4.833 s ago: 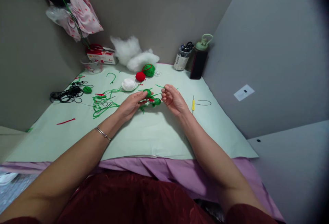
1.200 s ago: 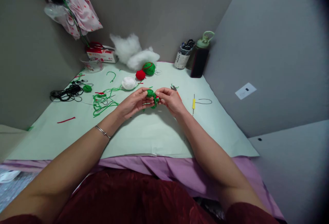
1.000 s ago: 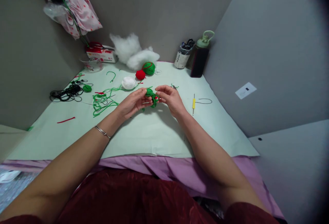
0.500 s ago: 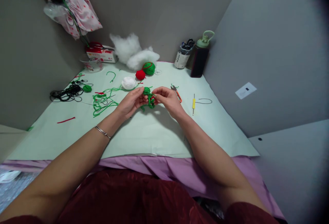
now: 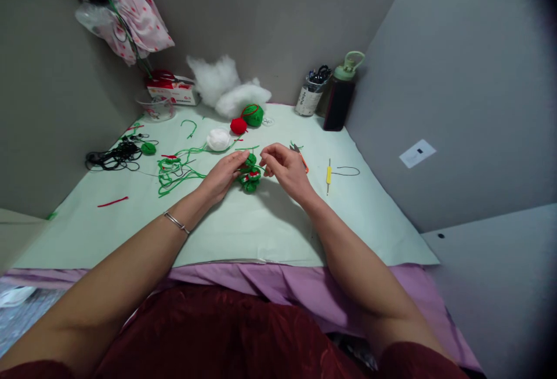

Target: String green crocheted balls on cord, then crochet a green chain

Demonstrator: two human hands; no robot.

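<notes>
My left hand [image 5: 225, 176] is closed on a small green crocheted piece [image 5: 249, 184] with red and white parts, holding it just above the table mat. Its fingertips hide part of the piece's left side. Close by on the right, my right hand [image 5: 285, 169] has thumb and fingers drawn together in a pinch. A short green yarn strand [image 5: 260, 166] runs from the piece to those fingertips. Beyond my right hand lie small orange-handled thread snips [image 5: 303, 161], partly covered by it.
Loose green yarn [image 5: 174, 177], a white yarn ball [image 5: 218, 140], a red ball [image 5: 238, 126] and a green ball [image 5: 253, 115] lie on the mat. Stuffing [image 5: 235, 91] rests by the wall. A yellow-handled crochet hook [image 5: 328, 176] is to the right; a bottle [image 5: 338, 103] stands behind.
The crocheted piece has turned in my left hand, so more of its red and white part shows. My right fingers have drawn slightly away from it to the right.
</notes>
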